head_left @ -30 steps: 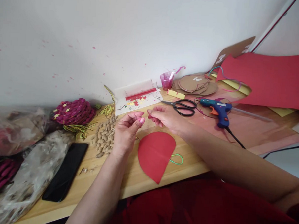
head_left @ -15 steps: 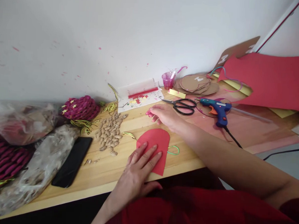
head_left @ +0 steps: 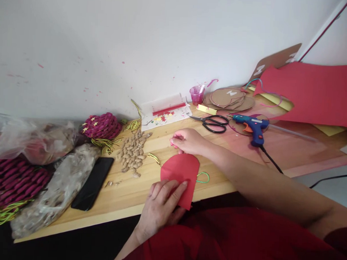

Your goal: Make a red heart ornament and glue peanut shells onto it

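L hand (head_left: 160, 206) has the red piece (head_left: 180, 166) by its lower end at the table edge, fingers on top, thumb apparently beneath; R hand (head_left: 188, 141) curls just past its rounded top, can't tell if fingertips grip anything. Light, even pressure prob. avoids creasing. Piece looks smooth, maybe felt/card, on grainy wood table (head_left: 130, 203) w/ thin green cord loop (head_left: 209, 177) on R, knobbly peanuts (head_left: 130, 152) L.

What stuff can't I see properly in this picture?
In the head view:
Red paper: its lower left part is hidden by the left hand.
Right hand: anything pinched is too small to tell.
Gray plastic bag: cloudy plastic blurs what's inside.
Red sheet: cut off by the right edge.
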Action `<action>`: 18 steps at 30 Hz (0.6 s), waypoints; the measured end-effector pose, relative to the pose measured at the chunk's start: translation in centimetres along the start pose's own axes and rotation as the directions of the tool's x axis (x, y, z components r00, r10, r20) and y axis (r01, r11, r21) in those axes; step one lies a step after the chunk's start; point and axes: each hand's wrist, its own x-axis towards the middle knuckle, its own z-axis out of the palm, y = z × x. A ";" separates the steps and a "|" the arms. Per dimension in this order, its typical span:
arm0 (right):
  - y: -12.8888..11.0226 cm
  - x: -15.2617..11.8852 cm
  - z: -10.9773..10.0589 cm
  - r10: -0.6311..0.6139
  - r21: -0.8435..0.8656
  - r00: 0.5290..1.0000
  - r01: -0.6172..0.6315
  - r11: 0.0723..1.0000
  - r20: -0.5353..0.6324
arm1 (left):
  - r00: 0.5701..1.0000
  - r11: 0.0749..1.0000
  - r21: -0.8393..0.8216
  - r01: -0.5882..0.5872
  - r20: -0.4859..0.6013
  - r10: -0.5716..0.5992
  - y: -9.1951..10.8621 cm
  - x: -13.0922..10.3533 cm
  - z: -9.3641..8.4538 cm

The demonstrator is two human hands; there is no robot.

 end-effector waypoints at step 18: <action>-1.6 -0.1 -1.8 -0.122 0.754 0.991 0.033 0.656 0.062 | 0.523 0.453 -0.841 0.295 -0.255 -0.813 -6.3 10.5 -4.4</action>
